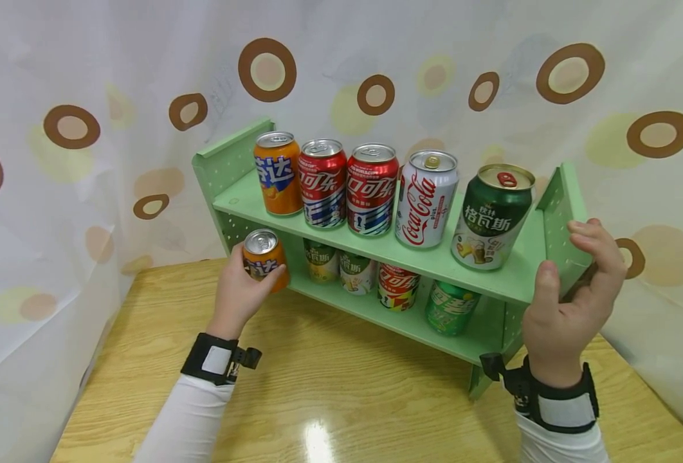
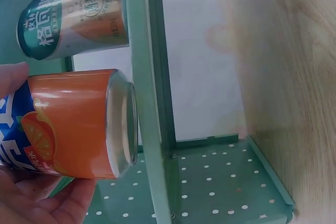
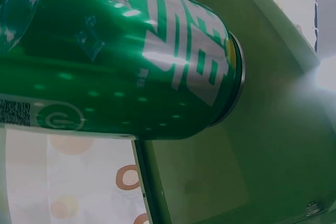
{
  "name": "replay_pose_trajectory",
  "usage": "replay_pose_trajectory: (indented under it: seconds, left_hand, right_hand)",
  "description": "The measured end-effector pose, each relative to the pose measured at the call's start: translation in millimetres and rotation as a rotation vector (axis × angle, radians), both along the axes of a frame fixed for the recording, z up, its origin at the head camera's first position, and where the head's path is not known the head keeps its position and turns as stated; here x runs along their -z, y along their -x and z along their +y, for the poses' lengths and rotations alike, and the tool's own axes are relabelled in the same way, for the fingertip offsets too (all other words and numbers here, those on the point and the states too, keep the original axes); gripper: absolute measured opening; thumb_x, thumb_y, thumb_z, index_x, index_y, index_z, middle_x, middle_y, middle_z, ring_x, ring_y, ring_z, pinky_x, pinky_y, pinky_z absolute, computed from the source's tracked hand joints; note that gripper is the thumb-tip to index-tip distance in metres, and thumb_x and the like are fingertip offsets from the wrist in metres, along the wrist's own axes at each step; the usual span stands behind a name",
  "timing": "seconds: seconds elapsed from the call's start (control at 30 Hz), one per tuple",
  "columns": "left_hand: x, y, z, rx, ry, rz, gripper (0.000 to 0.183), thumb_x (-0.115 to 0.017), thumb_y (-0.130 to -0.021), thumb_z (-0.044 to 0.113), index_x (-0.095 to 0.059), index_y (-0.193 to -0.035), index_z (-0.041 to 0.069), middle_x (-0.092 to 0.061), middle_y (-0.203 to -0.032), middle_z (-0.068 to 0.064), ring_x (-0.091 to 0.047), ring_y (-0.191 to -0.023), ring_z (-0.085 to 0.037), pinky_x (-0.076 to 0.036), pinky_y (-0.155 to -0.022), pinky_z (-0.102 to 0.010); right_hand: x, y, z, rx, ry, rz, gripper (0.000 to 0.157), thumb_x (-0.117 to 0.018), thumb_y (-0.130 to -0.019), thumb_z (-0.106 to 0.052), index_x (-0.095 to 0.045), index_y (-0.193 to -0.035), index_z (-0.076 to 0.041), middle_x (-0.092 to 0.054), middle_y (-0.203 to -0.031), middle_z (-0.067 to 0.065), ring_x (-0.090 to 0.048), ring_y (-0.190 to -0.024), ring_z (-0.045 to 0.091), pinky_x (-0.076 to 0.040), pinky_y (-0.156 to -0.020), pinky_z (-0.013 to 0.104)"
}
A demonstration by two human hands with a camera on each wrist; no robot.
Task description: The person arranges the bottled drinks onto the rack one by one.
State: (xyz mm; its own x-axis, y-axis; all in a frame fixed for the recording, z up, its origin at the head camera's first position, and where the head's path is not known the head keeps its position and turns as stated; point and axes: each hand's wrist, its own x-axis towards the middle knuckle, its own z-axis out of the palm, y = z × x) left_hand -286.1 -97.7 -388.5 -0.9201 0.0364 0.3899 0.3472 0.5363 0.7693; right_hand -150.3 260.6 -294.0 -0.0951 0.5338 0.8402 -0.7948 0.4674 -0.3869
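My left hand [image 1: 242, 289] grips an orange Fanta can [image 1: 266, 263], held upright at the left end of the lower shelf of a green two-tier rack [image 1: 341, 241]. In the left wrist view, the can's [image 2: 73, 124] silver base is close to the lower shelf's front lip; whether they touch, I cannot tell. Fingers of my right hand [image 1: 573, 308] rest against the rack's right end panel [image 1: 567, 218], thumb pointing up. A green can [image 1: 451, 308] stands on the lower shelf near that hand and fills much of the right wrist view.
The upper shelf bears a row of an orange can [image 1: 278, 180], red cola cans [image 1: 372, 193], a white Coca-Cola can [image 1: 426, 202] and a dark green can [image 1: 492, 218]. Kvass cans [image 1: 320, 262] and a red can [image 1: 398, 286] stand below. The rack is on a wooden table [image 1: 318, 379].
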Motion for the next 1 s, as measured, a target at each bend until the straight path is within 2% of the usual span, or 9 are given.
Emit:
replay_pose_trajectory:
  seconds: [0.33,0.8,1.0]
  left_hand:
    - [4.2,4.4,4.4,0.0,-0.021,0.0,0.074,-0.081,-0.09,0.028,-0.044,-0.146,-0.001,-0.06,-0.134,-0.022,-0.062,-0.122,-0.039,-0.052,-0.102,-0.056]
    - [5.1,7.0,8.3,0.031,-0.07,-0.109,0.083,-0.079,-0.093,0.032,-0.031,-0.152,0.001,-0.055,-0.141,-0.025,-0.057,-0.128,-0.039,-0.049,-0.107,-0.055]
    - [5.2,7.3,10.6,0.026,-0.086,-0.116,0.083,-0.078,-0.093,0.031,-0.028,-0.152,0.001,-0.055,-0.14,-0.026,-0.058,-0.127,-0.04,-0.05,-0.105,-0.054]
  right_hand:
    - [0.2,-0.1,-1.0,0.004,0.005,0.005,0.02,-0.054,-0.084,0.0,-0.054,-0.101,0.011,-0.062,-0.115,0.015,-0.054,-0.123,0.03,-0.025,-0.126,0.046]
    - [0.2,0.4,-1.2,0.004,0.009,0.005,0.021,-0.053,-0.083,0.001,-0.054,-0.101,0.011,-0.062,-0.115,0.014,-0.054,-0.123,0.03,-0.025,-0.126,0.046]
    - [0.1,-0.2,-1.1,0.007,0.005,0.0,0.021,-0.053,-0.083,0.0,-0.054,-0.101,0.011,-0.062,-0.115,0.014,-0.054,-0.124,0.03,-0.025,-0.127,0.046]
